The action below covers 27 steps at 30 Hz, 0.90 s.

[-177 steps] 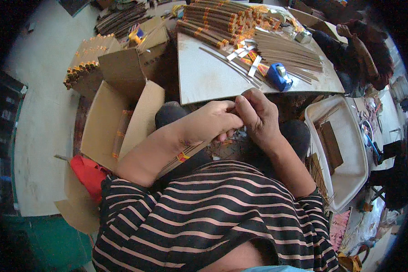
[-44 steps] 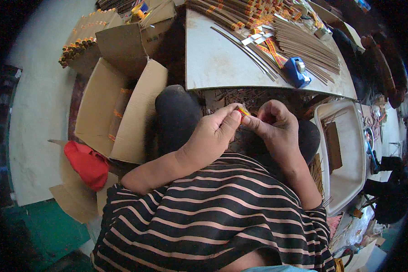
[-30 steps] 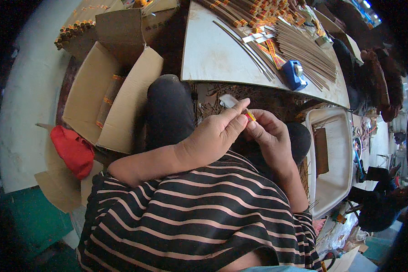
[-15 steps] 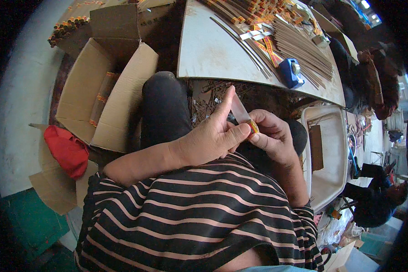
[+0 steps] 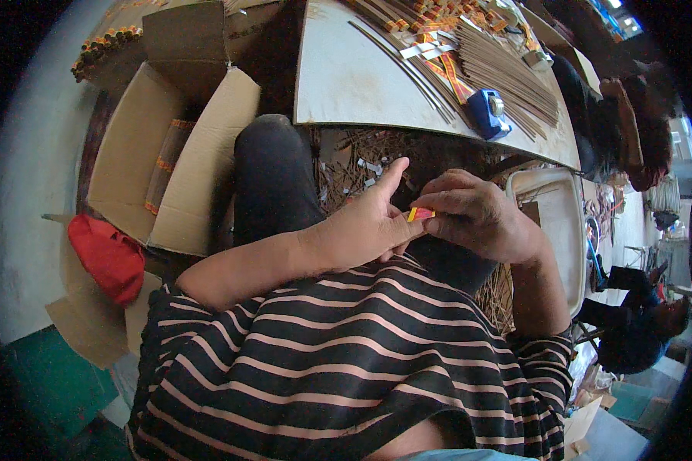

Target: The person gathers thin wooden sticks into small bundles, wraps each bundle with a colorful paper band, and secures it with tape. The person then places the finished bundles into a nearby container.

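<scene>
Red-and-yellow paper band [image 5: 420,214] sits between 2 bare hands, beyond the black-and-pale striped shirt [image 5: 323,338]. The left hand [image 5: 361,230] grips it under the thumb, index finger raised clear; the right hand [image 5: 489,219] closes fingertips on the other end, probably so opposed pinches steady it. Whether it wraps anything is hidden. The blue plastic tape dispenser [image 5: 481,112] stands near the edge of the white tabletop [image 5: 346,84], seemingly for easy reach.

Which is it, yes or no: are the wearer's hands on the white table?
No, the left hand and right hand meet at a red-and-yellow label, short of the white table.
</scene>
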Available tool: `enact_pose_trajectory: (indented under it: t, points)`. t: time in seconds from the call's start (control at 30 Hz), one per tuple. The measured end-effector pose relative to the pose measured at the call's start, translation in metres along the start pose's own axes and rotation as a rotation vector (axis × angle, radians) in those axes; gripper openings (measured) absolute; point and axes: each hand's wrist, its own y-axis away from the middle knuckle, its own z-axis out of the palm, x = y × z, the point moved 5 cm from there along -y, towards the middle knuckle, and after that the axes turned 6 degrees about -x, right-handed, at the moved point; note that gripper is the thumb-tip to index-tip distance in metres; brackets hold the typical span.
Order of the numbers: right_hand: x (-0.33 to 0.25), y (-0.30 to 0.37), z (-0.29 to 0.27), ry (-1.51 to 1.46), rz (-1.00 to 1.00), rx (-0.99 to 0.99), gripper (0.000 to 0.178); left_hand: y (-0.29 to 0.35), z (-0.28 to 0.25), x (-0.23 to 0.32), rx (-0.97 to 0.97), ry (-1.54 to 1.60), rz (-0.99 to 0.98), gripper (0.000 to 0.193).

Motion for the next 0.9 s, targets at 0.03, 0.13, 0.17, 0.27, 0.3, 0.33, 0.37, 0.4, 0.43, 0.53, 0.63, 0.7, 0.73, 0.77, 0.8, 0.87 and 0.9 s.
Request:
enact_pose_trajectory:
  t: [0.03, 0.13, 0.17, 0.27, 0.3, 0.33, 0.37, 0.4, 0.43, 0.53, 0.63, 0.7, 0.73, 0.77, 0.8, 0.87, 0.9]
  points:
    - [-0.001, -0.001, -0.002, 0.019, -0.002, 0.01, 0.022, -0.001, 0.0, -0.002, -0.02, 0.044, -0.002, 0.075]
    - [-0.005, -0.001, -0.004, 0.092, -0.013, 0.052, 0.023, -0.004, -0.002, -0.004, -0.018, 0.188, 0.044, 0.074]
    - [-0.008, -0.002, -0.005, 0.151, -0.045, 0.069, 0.025, -0.003, -0.002, -0.004, -0.033, 0.18, 0.044, 0.073]
    - [-0.018, -0.001, -0.006, 0.261, -0.125, 0.131, 0.03, 0.0, -0.003, -0.005, -0.062, 0.194, 0.036, 0.068]
    - [-0.02, 0.0, -0.007, 0.286, -0.149, 0.154, 0.032, 0.001, -0.004, -0.006, -0.062, 0.224, 0.027, 0.065]
    - [-0.022, 0.0, -0.006, 0.3, -0.188, 0.154, 0.031, 0.001, -0.004, -0.007, -0.064, 0.25, 0.019, 0.063]
    - [-0.022, 0.001, -0.006, 0.313, -0.227, 0.154, 0.031, 0.002, -0.005, -0.006, -0.08, 0.315, 0.017, 0.06]
    - [-0.022, 0.002, -0.005, 0.327, -0.265, 0.154, 0.03, 0.004, -0.007, -0.005, -0.096, 0.38, 0.014, 0.057]
    - [-0.023, 0.002, -0.005, 0.331, -0.308, 0.157, 0.03, 0.006, -0.007, -0.004, -0.108, 0.444, 0.013, 0.054]
    - [-0.026, 0.002, -0.004, 0.333, -0.415, 0.162, 0.028, 0.002, -0.003, -0.004, -0.088, 0.417, -0.004, 0.047]
    - [-0.028, 0.003, -0.006, 0.317, -0.48, 0.157, 0.026, 0.0, -0.002, -0.005, -0.195, 0.439, 0.028, 0.045]
    - [-0.028, 0.004, -0.007, 0.31, -0.52, 0.159, 0.025, 0.001, 0.0, -0.002, -0.19, 0.486, 0.027, 0.043]
    - [-0.027, 0.004, -0.007, 0.289, -0.532, 0.154, 0.024, 0.001, 0.001, 0.0, -0.185, 0.509, 0.022, 0.042]
    - [-0.026, 0.003, -0.008, 0.269, -0.544, 0.149, 0.023, 0.002, 0.002, 0.002, -0.187, 0.504, 0.012, 0.041]
    - [-0.026, 0.003, -0.009, 0.249, -0.556, 0.143, 0.022, 0.003, 0.002, 0.005, -0.191, 0.498, 0.003, 0.041]
    - [-0.021, 0.005, -0.011, 0.247, -0.536, 0.152, 0.019, 0.003, -0.001, 0.006, -0.172, 0.468, -0.001, 0.04]
    - [-0.019, 0.006, -0.012, 0.246, -0.526, 0.156, 0.018, 0.003, -0.004, 0.003, -0.151, 0.445, 0.004, 0.039]
